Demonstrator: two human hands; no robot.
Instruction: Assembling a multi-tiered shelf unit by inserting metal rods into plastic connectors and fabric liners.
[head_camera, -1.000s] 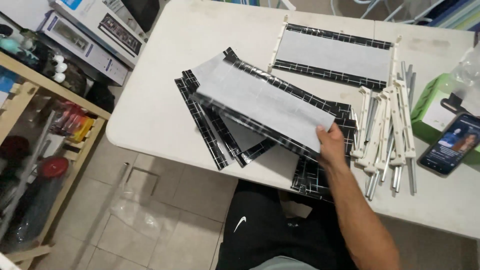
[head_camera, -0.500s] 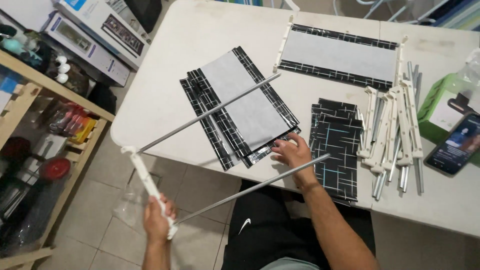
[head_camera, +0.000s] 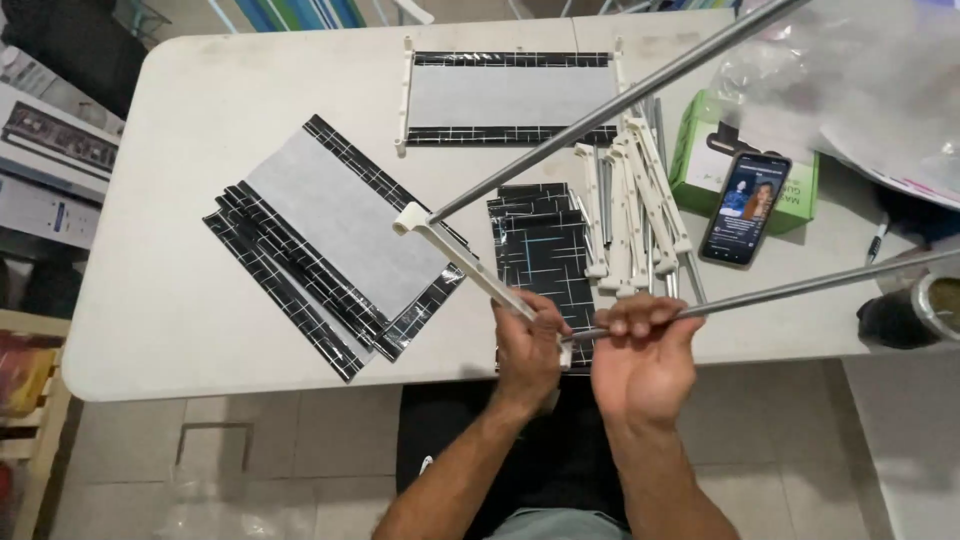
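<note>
**Both hands on rod-and-bracket frame over table edge**

Left hand closed around white plastic bracket; right hand pinching lower metal rod near its bracket end; upper metal rod runs up-right from bracket's far end; frame held above white table; black-and-grey fabric panels lie left; loose white brackets, phone right.

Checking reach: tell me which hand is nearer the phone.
Right. The right hand grips a metal rod below-left of the phone; the left hand holds the white bar, farther left.
</note>
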